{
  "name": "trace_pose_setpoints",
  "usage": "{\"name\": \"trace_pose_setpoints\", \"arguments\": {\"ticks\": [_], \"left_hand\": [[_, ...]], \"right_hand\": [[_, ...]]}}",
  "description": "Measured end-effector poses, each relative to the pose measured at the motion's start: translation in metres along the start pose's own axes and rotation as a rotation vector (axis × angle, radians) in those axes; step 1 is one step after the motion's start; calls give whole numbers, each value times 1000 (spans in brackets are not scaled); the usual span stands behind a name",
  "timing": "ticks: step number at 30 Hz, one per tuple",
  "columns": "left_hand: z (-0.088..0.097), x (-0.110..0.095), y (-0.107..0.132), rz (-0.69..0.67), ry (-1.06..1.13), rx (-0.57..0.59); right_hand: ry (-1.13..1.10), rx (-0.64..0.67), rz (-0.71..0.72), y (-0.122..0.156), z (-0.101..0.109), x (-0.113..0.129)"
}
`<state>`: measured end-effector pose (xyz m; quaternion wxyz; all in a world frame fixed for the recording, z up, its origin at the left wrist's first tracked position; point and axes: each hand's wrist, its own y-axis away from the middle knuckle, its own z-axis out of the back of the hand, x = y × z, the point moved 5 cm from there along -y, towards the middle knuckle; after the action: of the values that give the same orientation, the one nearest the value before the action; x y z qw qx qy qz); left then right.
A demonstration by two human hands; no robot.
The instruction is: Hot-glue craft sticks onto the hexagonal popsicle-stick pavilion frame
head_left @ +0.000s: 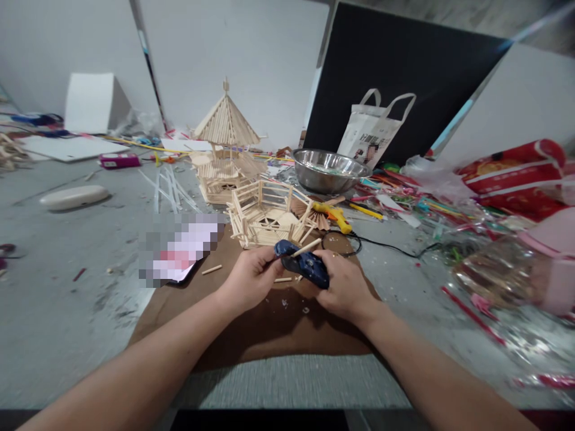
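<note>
A dark blue hand-held cutter [314, 269] is in my right hand [348, 284], whose fingers are wrapped round its handles. A thin round wooden stick [309, 246] lies across the cutter's jaws, slanting up to the right. At the jaw end, the closed fingertips of my left hand [251, 275] pinch the stick's lower left part, which they mostly hide. Just beyond my hands stands a low many-sided railing frame of wooden sticks [265, 215]. Short cut pieces, such as one stick piece [212, 270], lie on the brown mat [233, 341] below.
A wooden-stick pavilion [227, 126] with a pointed roof stands behind the frame. A yellow glue gun [336, 216] with a black cord lies right of it. Further back are a steel bowl [330, 173] and white bag [368, 134]. A phone [188, 248] rests left; plastic-wrapped craft supplies clutter the right.
</note>
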<state>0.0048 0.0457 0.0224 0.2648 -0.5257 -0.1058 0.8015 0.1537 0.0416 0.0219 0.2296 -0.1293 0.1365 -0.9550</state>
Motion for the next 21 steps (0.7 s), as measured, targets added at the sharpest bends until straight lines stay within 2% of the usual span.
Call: {"name": "trace_pose_setpoints", "arguments": {"ticks": [9, 16, 21], "left_hand": [[-1, 1, 2, 32, -134, -39], [-3, -4, 2, -56, -149, -25], [-4, -4, 1, -60, -143, -17]], "right_hand": [[11, 43, -81, 0, -2, -2], [-5, 88, -116, 1, -2, -3], [-6, 107, -118, 3, -2, -3]]}}
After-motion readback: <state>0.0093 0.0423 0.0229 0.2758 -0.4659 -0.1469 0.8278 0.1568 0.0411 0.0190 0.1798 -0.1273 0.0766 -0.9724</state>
